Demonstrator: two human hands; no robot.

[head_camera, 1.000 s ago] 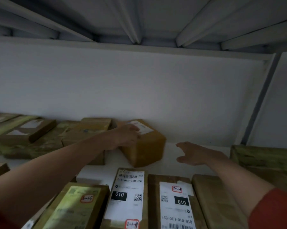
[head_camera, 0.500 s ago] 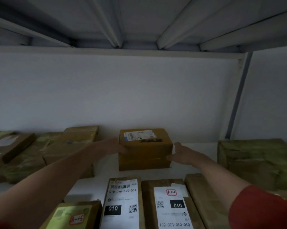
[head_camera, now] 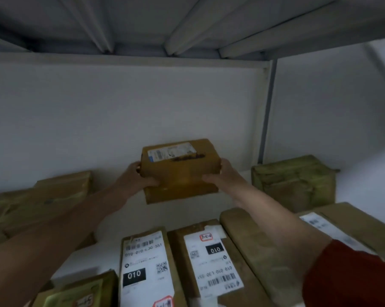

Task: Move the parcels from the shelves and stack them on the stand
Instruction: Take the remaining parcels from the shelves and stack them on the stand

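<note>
A brown cardboard parcel (head_camera: 180,171) with a white label on top is lifted clear of the white shelf (head_camera: 242,173), near the back wall. My left hand (head_camera: 135,177) grips its left side, thumb on the front face. My right hand (head_camera: 221,173) grips its right side, fingers curled round the edge. Several other parcels lie on the shelf: two with white "010" labels (head_camera: 143,267) (head_camera: 211,255) in front, a plain flat one (head_camera: 253,242) to their right. The stand is out of view.
A bulky greenish wrapped parcel (head_camera: 295,180) sits at the back right. Flat brown parcels (head_camera: 43,202) are piled at the left. The underside of the upper shelf (head_camera: 187,23) hangs low overhead. A grey upright post (head_camera: 267,111) stands at the right.
Both hands closed on the sides of the brown parcel, turned it square and raised it off the shelf. The view shifted, showing more parcels on the right.
</note>
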